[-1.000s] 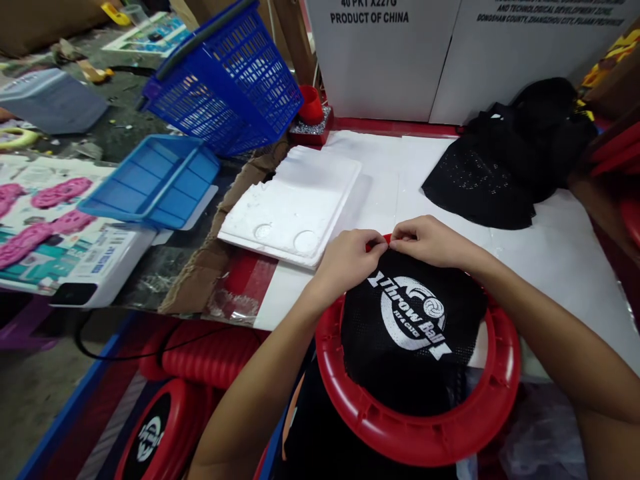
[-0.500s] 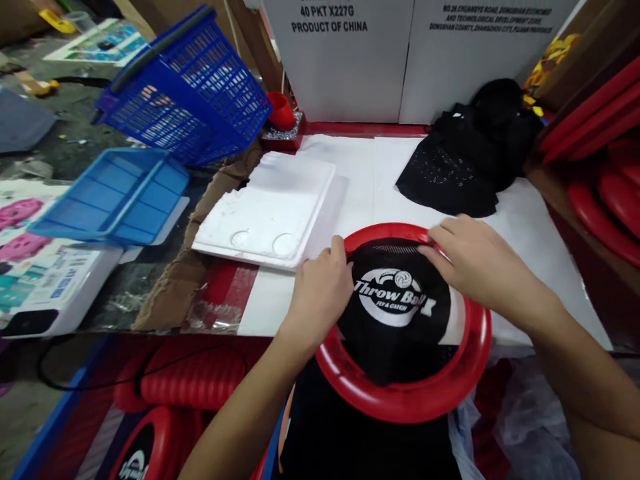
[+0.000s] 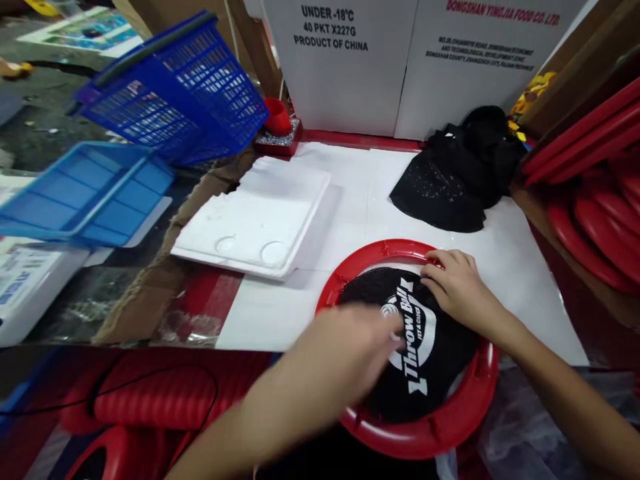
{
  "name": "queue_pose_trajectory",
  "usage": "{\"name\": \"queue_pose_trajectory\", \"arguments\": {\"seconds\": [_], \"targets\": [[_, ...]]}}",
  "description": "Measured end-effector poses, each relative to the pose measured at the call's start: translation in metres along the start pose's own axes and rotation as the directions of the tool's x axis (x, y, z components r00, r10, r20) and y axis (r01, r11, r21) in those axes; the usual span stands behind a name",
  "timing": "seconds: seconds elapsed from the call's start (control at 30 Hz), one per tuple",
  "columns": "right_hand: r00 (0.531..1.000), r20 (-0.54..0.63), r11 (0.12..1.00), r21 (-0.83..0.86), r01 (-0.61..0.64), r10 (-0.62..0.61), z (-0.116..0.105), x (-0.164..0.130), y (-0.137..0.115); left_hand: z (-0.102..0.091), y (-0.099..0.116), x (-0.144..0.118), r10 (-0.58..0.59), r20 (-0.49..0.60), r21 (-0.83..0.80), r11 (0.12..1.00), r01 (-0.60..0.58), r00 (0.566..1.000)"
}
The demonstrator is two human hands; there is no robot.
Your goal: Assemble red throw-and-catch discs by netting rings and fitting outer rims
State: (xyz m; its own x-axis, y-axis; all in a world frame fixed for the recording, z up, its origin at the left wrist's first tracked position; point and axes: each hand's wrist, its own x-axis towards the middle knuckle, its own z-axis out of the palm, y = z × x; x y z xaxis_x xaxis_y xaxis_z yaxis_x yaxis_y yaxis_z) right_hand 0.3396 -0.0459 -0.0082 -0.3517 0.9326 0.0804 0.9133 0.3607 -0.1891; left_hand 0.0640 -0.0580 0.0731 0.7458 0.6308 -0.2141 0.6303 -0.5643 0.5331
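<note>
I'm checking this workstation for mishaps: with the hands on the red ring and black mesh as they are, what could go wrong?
1. The red ring overhangs the white table edge toward the person; it might tip off.
2. The right hand presses the black mesh at the far rim, while the left hand is motion-blurred above it; the mesh could slip or seat unevenly.
3. The loose black mesh pile lies close by and might snag.
</note>
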Motion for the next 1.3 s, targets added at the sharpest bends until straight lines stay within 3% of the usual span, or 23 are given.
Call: {"name": "queue_pose_trajectory", "arguments": {"seconds": [0.07, 0.1, 0.17, 0.27, 0.47, 0.6, 0.8, 1.0, 1.3], "targets": [[0.999, 0.002, 0.997, 0.057, 0.047, -0.048, -0.001, 0.007, -0.002, -0.004, -0.023, 0.04, 0.048, -0.214, 0.14, 0.99, -0.018, 0.976], [0.997, -0.001, 0.992, 0.1, 0.072, -0.073, -0.002, 0.01, -0.002, -0.003, -0.033, 0.059, 0.076, -0.268, 0.187, 0.982, -0.025, 0.96], [0.994, -0.031, 0.973, 0.202, 0.11, -0.106, -0.004, 0.017, 0.0, 0.004, -0.051, 0.089, 0.12, -0.27, 0.223, 0.973, -0.059, 0.955], [0.992, -0.067, 0.937, 0.326, 0.125, -0.109, -0.006, 0.03, 0.004, 0.016, -0.066, 0.11, 0.168, -0.254, 0.146, 0.98, -0.134, 0.952], [0.993, 0.049, 0.839, 0.541, 0.064, -0.107, -0.014, 0.064, 0.009, 0.018, -0.082, 0.112, 0.13, -0.419, -0.275, 0.925, -0.262, 0.899], [0.996, 0.082, 0.726, 0.687, -0.024, -0.045, -0.015, 0.081, 0.013, 0.013, -0.089, 0.115, -0.006, -0.421, -0.425, 0.885, -0.191, 0.907], [1.0, -0.009, 0.72, 0.694, -0.002, 0.011, 0.004, 0.085, 0.018, 0.013, -0.089, 0.12, -0.103, -0.412, -0.422, 0.902, -0.09, 0.905], [0.995, -0.09, 0.807, 0.59, 0.019, 0.042, 0.011, 0.085, 0.014, 0.012, -0.09, 0.126, -0.119, -0.369, -0.402, 0.915, -0.043, 0.922], [0.999, -0.022, 0.769, 0.639, -0.019, 0.043, 0.013, 0.088, 0.021, 0.008, -0.09, 0.134, -0.152, -0.307, -0.388, 0.921, 0.023, 0.939]]}}
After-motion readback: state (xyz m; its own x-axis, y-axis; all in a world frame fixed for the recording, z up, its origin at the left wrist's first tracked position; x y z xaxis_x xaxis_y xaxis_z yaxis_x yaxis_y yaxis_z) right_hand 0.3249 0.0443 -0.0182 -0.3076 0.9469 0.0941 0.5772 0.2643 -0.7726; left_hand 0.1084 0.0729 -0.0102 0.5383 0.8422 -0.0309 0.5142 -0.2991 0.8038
